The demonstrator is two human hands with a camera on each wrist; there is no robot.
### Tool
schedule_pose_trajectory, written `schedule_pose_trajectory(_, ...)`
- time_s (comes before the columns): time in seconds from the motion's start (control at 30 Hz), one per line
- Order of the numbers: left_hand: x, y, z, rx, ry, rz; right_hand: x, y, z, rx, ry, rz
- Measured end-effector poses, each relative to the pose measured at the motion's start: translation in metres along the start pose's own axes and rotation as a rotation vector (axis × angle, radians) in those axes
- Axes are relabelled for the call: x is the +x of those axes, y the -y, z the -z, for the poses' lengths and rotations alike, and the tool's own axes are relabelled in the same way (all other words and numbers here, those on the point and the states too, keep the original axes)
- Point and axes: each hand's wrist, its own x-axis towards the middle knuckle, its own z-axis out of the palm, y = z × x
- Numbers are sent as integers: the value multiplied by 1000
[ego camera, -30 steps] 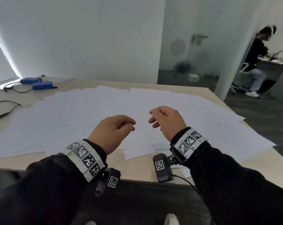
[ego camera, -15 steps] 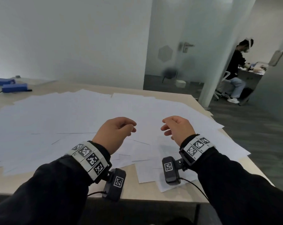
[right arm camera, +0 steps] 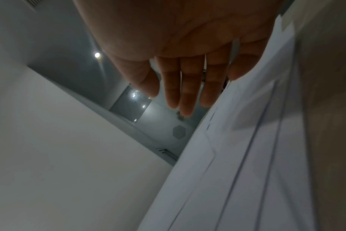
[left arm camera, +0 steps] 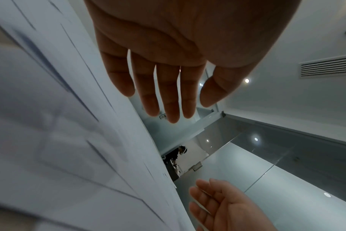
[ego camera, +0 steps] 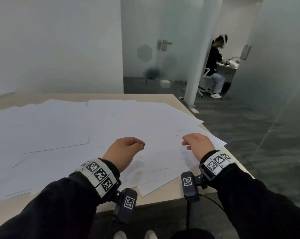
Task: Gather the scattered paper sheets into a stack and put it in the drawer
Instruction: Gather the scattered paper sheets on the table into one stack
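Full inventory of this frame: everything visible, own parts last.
white paper sheets: many, exact count unclear, white, spread overlapping across the table, some overhanging its right and near edges
light wooden table: one, beige, under the sheets
frosted glass door with metal handle: one, grey, behind the table
seated person in dark top: one, at a desk in the far room on the right
white office chair: one, under that person
small white box: one, on the floor beyond the glass
black wrist cameras: two, one under each wrist
marker wristbands: two, white with black patterns
left hand: above the sheets, holds nothing
right hand: above the sheets near the table's right edge, holds nothing
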Motion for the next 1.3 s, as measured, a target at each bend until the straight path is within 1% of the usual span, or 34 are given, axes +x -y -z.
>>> schedule_pose_trajectory(0.1, 14, -9, -14, -31, 28, -4, 16, -10, 23, -85, -54, -38)
schedule_pose_trajectory(0.2, 32, -17, -31, -33, 71, 0, 34, -15, 47, -247, -109, -92)
schedule_pose_trajectory(0.37, 58, -29, -62, 86, 266, 88, 63, -28, 83, -404, -64, -176)
schedule_pose_trajectory(0.47, 72, -36, -79, 156, 291, 92, 77, -37, 99, -428, -28, -220)
schedule_pose_trajectory(0.53, 78, -41, -88, 260, 323, 88, 86, -43, 107, -432, -16, -250)
schedule_pose_trajectory(0.67, 81, -46, -96, 455, 399, 110, 91, -45, 108, -338, -32, -305)
schedule_pose_trajectory(0.77, 83, -46, -97, 512, 447, 101, 95, -48, 103, -285, -54, -277)
schedule_pose_trajectory(0.83, 82, -47, -98, 525, 481, 82, 97, -50, 100, -252, -127, -229)
schedule_pose_trajectory(0.9, 80, -49, -96, 466, 495, 81, 97, -48, 97, -183, -203, -180)
schedule_pose_trajectory(0.93, 80, -49, -94, 417, 486, 80, 98, -47, 95, -161, -218, -160)
schedule_pose_trajectory(1.03, 86, -50, -79, 373, 395, 80, 97, -40, 89, -104, -176, -178)
schedule_pose_trajectory(1.07, 89, -49, -72, 392, 362, 91, 96, -38, 87, -54, -164, -201)
schedule_pose_trajectory(1.13, 94, -46, -61, 485, 342, 114, 93, -38, 83, 138, -123, -291)
schedule_pose_trajectory(1.2, 94, -42, -54, 545, 363, 165, 91, -39, 78, 313, -71, -376)
schedule_pose_trajectory(1.3, 86, -39, -51, 649, 465, 167, 91, -40, 67, 397, -70, -403)
